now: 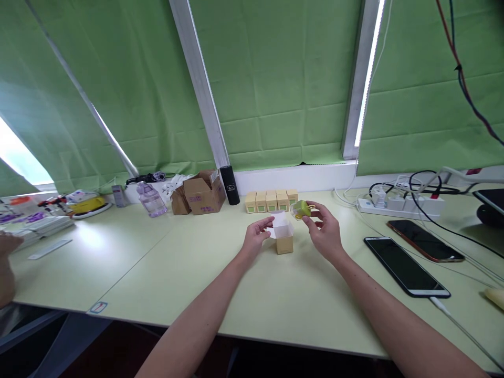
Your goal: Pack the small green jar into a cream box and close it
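Observation:
A small tan cardboard box [284, 245] with a white inside stands upright on the table, its top flaps raised. At its left side my left hand [256, 234] is closed, thumb and fingers pinching a flap of the box. Just above and to the right of the box, my right hand [323, 229] grips a small green object [301, 209] with a clear part on its left; its exact kind is too small to tell. Behind both hands, several small tan boxes [271, 201] with green labels stand in a row.
Left of the row are a black cylinder [230, 185], an opened brown carton [205, 194] and a clear bottle [151, 199]. Two phones [407, 266], cables and a white power strip [401, 206] lie to the right. Another person's hand [7, 262] shows at the far left edge.

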Available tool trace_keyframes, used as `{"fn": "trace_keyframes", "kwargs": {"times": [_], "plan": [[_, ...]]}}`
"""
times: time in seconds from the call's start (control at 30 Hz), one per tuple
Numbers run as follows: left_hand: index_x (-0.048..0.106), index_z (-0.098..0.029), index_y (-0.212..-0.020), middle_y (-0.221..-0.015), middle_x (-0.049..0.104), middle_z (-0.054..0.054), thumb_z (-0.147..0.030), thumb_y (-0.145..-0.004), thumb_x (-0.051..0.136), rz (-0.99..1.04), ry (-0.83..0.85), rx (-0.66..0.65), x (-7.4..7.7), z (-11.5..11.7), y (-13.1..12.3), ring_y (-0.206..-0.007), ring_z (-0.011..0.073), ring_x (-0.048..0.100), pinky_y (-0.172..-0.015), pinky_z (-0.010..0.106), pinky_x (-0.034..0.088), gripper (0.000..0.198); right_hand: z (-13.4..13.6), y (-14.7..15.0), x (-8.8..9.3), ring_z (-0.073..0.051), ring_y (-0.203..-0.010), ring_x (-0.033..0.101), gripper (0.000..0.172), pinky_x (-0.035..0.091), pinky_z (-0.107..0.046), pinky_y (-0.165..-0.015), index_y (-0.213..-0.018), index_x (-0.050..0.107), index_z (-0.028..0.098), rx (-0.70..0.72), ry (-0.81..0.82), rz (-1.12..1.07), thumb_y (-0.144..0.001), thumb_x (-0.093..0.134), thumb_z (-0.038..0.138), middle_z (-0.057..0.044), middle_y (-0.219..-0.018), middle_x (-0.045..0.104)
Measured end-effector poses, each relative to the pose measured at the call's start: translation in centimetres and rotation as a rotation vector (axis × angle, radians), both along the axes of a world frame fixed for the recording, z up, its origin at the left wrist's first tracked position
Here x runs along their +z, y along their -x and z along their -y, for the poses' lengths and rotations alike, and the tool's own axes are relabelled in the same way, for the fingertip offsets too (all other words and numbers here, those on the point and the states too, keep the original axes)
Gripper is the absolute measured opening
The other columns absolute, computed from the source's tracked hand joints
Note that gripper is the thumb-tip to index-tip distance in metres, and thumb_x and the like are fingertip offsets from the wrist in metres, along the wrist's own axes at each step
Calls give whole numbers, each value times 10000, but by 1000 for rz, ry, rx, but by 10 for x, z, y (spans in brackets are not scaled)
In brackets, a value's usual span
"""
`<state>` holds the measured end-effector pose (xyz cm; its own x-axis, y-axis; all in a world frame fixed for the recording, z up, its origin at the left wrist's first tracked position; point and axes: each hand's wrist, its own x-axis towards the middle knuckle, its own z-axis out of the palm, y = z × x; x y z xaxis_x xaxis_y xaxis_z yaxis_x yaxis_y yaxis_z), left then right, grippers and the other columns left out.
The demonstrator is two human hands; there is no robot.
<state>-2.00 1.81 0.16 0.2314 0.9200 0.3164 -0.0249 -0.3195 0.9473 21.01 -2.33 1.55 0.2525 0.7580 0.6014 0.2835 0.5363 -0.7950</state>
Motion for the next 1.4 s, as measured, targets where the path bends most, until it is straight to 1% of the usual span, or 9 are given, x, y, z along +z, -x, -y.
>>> {"fn": "trace_keyframes", "kwargs": {"times": [0.13,0.3,0.57,0.77,0.87,0.97,1.1,1.23,1.4], "plan": [[778,-168,-1265,-1214,790,136,-216,-739,721,-32,-37,-58,1,4,-2,-1194,323,686,-1012,437,521,531,9,9,6,-264,-1038,718,400,568,-318,-637,-1314,629,238,68,-38,46,-958,642,420,-123,-1250,725],[779,-160,-1261,-1176,798,137,-249,-739,752,-21,-45,-81,-1,2,-3,-1149,319,696,-1006,437,512,530,11,13,4,-246,-970,713,365,564,-323,-613,-1311,620,254,139,-47,153,-973,608,389,-118,-1282,710],[778,-160,-1262,-1195,790,138,-212,-724,736,7,-14,-101,0,4,-3,-1179,323,677,-999,424,511,541,6,4,-3,-200,-835,720,353,550,-330,-611,-1331,574,270,76,-49,409,-979,552,267,-86,-1342,694],[778,-147,-1263,-1197,780,148,-167,-706,701,35,13,-118,0,6,-4,-1198,326,662,-971,393,503,563,8,3,-2,-188,-800,719,351,535,-335,-626,-1320,558,282,108,-32,541,-973,540,231,-60,-1335,703],[778,-156,-1264,-1206,775,147,-159,-708,694,40,27,-117,1,7,-4,-1211,327,654,-988,403,497,562,9,4,-2,-192,-784,710,338,525,-343,-651,-1288,575,279,111,-31,563,-955,556,225,-57,-1271,732],[783,-157,-1254,-1206,773,147,-163,-700,692,38,34,-104,2,8,-4,-1217,325,643,-1001,411,493,561,11,4,-2,-190,-723,688,319,499,-343,-669,-1240,596,275,91,1,580,-925,582,227,-37,-1108,767],[782,-153,-1256,-1212,770,148,-169,-685,689,29,38,-90,2,8,-4,-1210,319,636,-991,405,493,579,13,5,0,-171,-628,622,285,447,-327,-668,-1172,590,270,75,64,609,-890,596,226,0,-940,742],[781,-148,-1260,-1200,772,146,-168,-685,680,17,34,-79,2,8,-4,-1199,309,638,-993,398,491,584,15,7,1,-164,-615,586,274,428,-323,-679,-1151,560,270,90,105,617,-881,592,241,9,-932,715],[783,-156,-1259,-1196,773,143,-160,-693,681,19,24,-72,2,10,-5,-1194,307,643,-997,405,502,576,16,10,0,-164,-637,574,257,422,-327,-685,-1134,549,262,111,123,621,-880,586,259,-18,-1002,702]]}}
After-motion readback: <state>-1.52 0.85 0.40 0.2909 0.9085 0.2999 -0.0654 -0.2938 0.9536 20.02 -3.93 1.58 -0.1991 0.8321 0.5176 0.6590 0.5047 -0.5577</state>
